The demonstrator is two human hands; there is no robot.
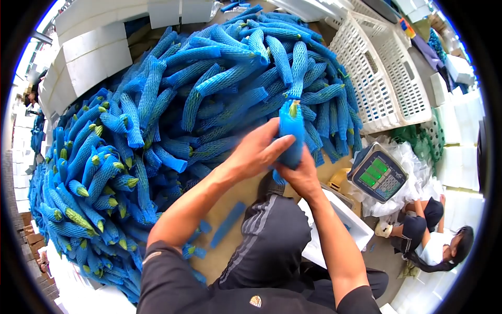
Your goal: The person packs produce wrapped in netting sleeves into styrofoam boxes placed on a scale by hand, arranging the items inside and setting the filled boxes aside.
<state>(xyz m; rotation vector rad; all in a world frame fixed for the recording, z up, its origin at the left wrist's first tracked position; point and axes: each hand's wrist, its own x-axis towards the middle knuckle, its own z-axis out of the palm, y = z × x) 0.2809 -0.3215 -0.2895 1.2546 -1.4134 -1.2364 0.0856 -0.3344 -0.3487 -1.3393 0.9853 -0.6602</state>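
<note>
Between my hands a long green vegetable in a blue foam net sleeve (292, 128) stands nearly upright, its pale green tip showing at the top. My left hand (263, 149) presses against its left side, with thumb and fingers around it. Lower down, my right hand (302, 175) is wrapped about the bottom end. Beyond the hands lies a big heap of similar blue-sleeved vegetables (230, 83), many with green tips poking out. A loose blue net sleeve (228, 225) rests on the floor by my leg.
A white slatted plastic crate (376, 78) stands at upper right. Below it are a scale with a lit green display (375, 172) and clear plastic bags (418, 186). A white foam box (334, 225) sits beside my knee. Another person (431, 240) sits at lower right. White boxes (97, 55) edge the heap.
</note>
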